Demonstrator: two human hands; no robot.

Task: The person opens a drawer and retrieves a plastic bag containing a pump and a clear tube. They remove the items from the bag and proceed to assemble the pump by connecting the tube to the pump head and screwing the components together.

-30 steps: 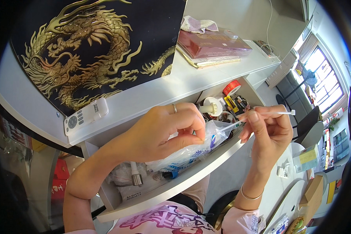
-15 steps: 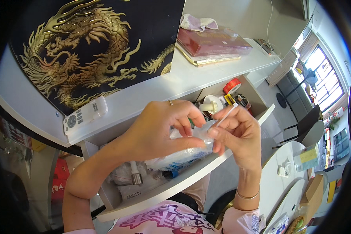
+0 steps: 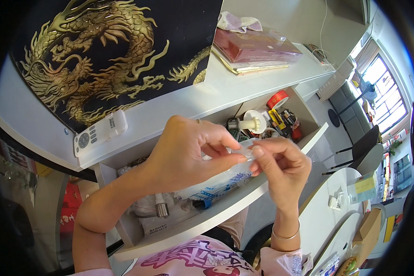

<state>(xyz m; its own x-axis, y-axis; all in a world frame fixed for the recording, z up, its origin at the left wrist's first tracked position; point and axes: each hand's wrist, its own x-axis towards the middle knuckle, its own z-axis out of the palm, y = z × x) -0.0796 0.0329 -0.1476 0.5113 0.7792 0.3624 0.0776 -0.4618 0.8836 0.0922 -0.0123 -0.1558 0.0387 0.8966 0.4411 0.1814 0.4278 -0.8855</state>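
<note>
Over an open drawer (image 3: 229, 217), both my hands pinch the top of a clear plastic bag (image 3: 207, 185) with blue print. My left hand (image 3: 181, 147) grips the bag's edge between thumb and forefinger. Close against it, my right hand (image 3: 280, 161) pinches the same gathered edge, thumb on top. The bag hangs down into the drawer, partly covered by my left hand; what it contains I cannot make out.
Inside the drawer lie a red tape roll (image 3: 277, 99), a cream plastic fitting (image 3: 253, 124), batteries (image 3: 287, 117) and a metal-ended white tube (image 3: 161, 205). A white remote (image 3: 100, 133) and a maroon box (image 3: 257, 47) rest on the cabinet top. To the right is a white table (image 3: 324, 202).
My fingertips have come together on the bag's edge; earlier they were farther apart. A thin white stick that showed in my right hand is no longer visible.
</note>
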